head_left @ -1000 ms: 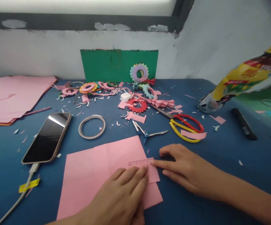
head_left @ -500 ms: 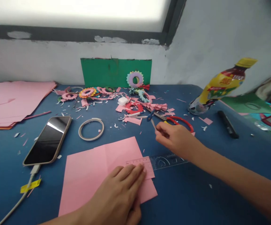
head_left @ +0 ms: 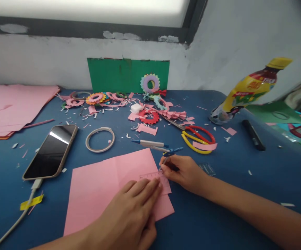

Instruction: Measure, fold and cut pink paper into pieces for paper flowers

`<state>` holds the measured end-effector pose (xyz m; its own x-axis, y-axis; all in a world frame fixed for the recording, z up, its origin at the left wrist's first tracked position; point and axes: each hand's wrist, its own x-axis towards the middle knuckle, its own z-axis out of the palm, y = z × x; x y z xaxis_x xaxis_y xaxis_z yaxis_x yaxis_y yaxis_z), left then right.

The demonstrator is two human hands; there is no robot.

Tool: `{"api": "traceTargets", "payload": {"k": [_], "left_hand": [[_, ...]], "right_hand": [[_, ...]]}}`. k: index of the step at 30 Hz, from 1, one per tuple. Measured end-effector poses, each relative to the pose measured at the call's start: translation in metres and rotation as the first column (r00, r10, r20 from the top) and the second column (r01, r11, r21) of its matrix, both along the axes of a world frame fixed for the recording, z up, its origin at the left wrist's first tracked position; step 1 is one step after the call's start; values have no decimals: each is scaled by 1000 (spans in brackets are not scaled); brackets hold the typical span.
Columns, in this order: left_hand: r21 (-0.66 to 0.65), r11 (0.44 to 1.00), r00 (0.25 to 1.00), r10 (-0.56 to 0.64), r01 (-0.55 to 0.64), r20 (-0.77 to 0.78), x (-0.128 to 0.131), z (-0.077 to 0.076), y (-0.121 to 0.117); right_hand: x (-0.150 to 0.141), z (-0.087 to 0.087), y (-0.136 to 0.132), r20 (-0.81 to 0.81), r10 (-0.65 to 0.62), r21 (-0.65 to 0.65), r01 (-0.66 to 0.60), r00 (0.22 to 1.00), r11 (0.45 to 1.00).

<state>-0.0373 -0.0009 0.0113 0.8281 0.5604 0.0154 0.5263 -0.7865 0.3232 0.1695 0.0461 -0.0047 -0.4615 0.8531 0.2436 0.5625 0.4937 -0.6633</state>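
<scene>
My left hand (head_left: 131, 211) lies flat, fingers stretched, pressing a clear ruler (head_left: 150, 174) onto a folded sheet of pink paper (head_left: 93, 194). The ruler's far part runs beneath my right wrist. In a closed pinch, my right hand (head_left: 185, 172) holds a drawing compass (head_left: 169, 153) with a white and blue pencil (head_left: 150, 143) in its upper arm. The compass's lower tip meets the ruler's edge by the paper's right side. Just beyond that hand lie open scissors (head_left: 197, 139) with red and yellow handles.
A phone (head_left: 51, 151) on a cable and a pale ring-shaped roll (head_left: 100, 139) lie left. Paper rosettes (head_left: 96, 98) and scraps spread along the back. Pink sheets (head_left: 15, 107) are stacked far left. A bottle (head_left: 249, 92) and a black cutter-like object (head_left: 254, 135) are at right.
My right hand has come down and left with the compass, bringing its tip to the ruler. The scissors' handles are now uncovered. My left hand has stayed on the ruler.
</scene>
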Motion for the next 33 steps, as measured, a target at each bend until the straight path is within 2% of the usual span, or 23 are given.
{"api": "traceTargets", "payload": {"k": [8,21,33], "left_hand": [[-12,1000,1000,3,-3,-5,-1,-1,0],[-7,1000,1000,4,-4,-2,0,-2,1],[-18,1000,1000,8,-8,7,0,-1,0]], "right_hand": [[0,0,0,29,28,62,-30,999,998],[0,0,-2,37,16,81,-19,999,997],[1,0,-1,52,28,2,-29,998,1000]]}}
